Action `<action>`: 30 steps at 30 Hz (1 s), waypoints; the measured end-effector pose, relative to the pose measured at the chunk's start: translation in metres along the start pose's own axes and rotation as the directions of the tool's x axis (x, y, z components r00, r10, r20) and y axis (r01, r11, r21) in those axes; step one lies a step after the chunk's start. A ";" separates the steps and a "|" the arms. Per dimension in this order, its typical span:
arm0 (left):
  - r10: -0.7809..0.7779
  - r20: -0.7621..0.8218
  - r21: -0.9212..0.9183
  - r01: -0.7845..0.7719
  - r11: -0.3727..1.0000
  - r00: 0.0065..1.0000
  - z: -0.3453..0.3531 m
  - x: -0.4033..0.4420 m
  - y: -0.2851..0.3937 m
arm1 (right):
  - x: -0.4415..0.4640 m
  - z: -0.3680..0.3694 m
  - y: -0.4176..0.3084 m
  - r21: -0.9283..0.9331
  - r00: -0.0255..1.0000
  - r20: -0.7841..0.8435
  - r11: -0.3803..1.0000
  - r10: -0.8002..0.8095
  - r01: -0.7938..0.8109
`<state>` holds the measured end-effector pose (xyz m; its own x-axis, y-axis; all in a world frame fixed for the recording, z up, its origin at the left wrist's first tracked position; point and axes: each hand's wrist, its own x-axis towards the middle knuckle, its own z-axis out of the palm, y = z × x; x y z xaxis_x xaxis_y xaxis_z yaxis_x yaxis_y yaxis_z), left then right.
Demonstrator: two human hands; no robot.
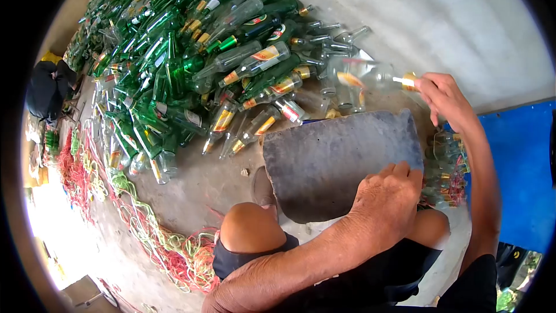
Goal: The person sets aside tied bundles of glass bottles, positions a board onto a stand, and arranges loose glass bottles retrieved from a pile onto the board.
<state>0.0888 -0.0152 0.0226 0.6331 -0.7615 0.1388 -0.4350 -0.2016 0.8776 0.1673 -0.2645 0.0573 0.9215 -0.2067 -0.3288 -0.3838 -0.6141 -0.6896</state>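
My right hand (445, 99), at the upper right, is closed round the neck of a clear glass bottle (368, 75) with a yellow-and-red label. The bottle lies roughly level, its base toward the pile, and is blurred by motion. Over the right front part of a dark grey board (341, 156), my left hand (391, 194) is closed with its knuckles up; whatever its fingers hold, if anything, is hidden. The board rests in front of my knees.
A large pile of green and clear bottles (174, 64) fills the upper left against a pale wall (452, 23). Tangled red and green strings (168, 249) lie on the floor at left. Bundled bottles (443, 171) stand right of the board, beside a blue surface (521, 168).
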 end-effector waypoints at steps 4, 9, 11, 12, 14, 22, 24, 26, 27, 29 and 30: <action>0.010 0.006 0.004 -0.010 1.000 1.000 0.008 -0.001 0.000 | -0.052 0.009 -0.031 -0.270 0.994 0.092 0.962 0.062 -0.035; 0.019 0.041 0.012 -0.020 1.000 0.999 0.014 -0.004 0.002 | -0.076 0.036 -0.004 -0.439 0.966 0.192 0.865 -0.174 0.243; 0.027 0.061 -0.016 -0.026 1.000 0.998 0.019 -0.006 0.003 | -0.082 0.049 -0.003 -0.519 0.955 0.221 0.805 -0.199 0.288; 0.021 0.091 -0.002 -0.021 1.000 0.996 0.021 -0.008 0.003 | -0.083 0.054 -0.001 -0.527 0.946 0.221 0.787 -0.238 0.321; 0.009 0.157 0.020 -0.012 1.000 0.988 0.022 -0.013 0.006 | -0.085 0.064 0.002 -0.543 0.925 0.223 0.749 -0.308 0.381; 0.058 0.497 -0.037 -0.046 0.998 0.866 0.021 -0.023 0.020 | -0.087 0.082 -0.005 -0.547 0.900 0.279 0.714 -0.336 0.436; 0.071 0.511 -0.060 -0.047 0.997 0.857 0.022 -0.025 0.020 | -0.089 0.085 -0.007 -0.543 0.891 0.280 0.706 -0.358 0.454; 0.092 0.458 -0.118 -0.042 0.992 0.884 0.023 -0.030 0.018 | -0.090 0.088 -0.007 -0.525 0.870 0.278 0.694 -0.407 0.493; 0.086 0.486 -0.077 -0.056 0.995 0.870 0.022 -0.029 0.019 | -0.090 0.089 -0.009 -0.529 0.873 0.275 0.695 -0.403 0.487; 0.069 0.541 0.007 -0.086 0.996 0.838 0.015 -0.025 0.024 | -0.090 0.092 -0.013 -0.535 0.879 0.267 0.698 -0.395 0.476; 0.054 0.555 0.010 -0.071 0.997 0.830 0.014 -0.025 0.024 | -0.089 0.093 -0.014 -0.536 0.872 0.248 0.691 -0.421 0.486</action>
<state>0.0539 -0.0098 0.0343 0.1464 -0.9849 -0.0925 -0.4848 -0.1530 0.8611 0.0849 -0.1667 0.0359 0.9508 0.2674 -0.1567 0.2144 -0.9326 -0.2904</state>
